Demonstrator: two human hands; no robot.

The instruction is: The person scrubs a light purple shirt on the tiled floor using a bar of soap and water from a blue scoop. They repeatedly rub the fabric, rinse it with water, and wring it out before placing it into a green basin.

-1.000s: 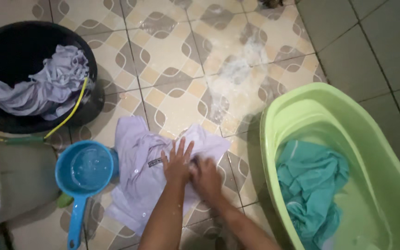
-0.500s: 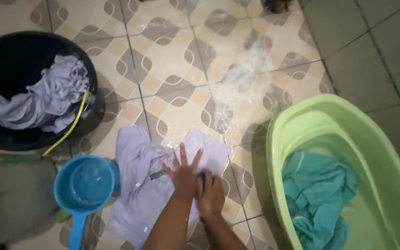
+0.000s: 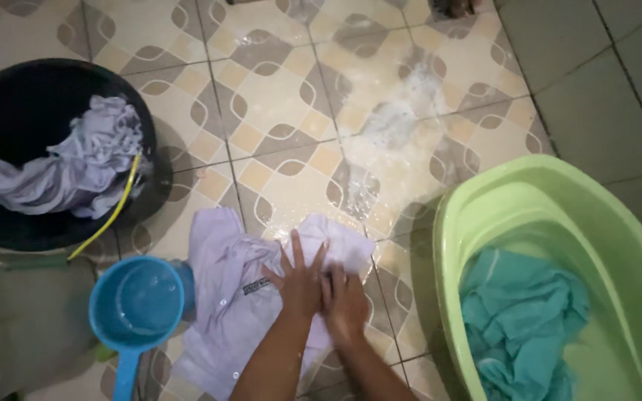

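- Patterned wet floor tiles [image 3: 276,89] carry two tubs: one black basin [image 3: 9,96], one green tub [image 3: 529,200].
- One blue dipper [image 3: 139,301].
- One pale shirt [image 3: 224,297] lies flat between them.
- Left hand [image 3: 300,278] presses it, fingers spread; right hand [image 3: 345,304] curls on the cloth beside, grip unclear.

- One label seen: small dark rectangular cloth tag [image 3: 257,286] sewn on the front of the pale lilac button-up shirt [image 3: 224,297] spread flat on the patterned floor tiles [image 3: 276,111].
- Tag lies just left of the left hand [image 3: 300,282]; light markings, too small to resolve.
- No packages, signs or screens observed.
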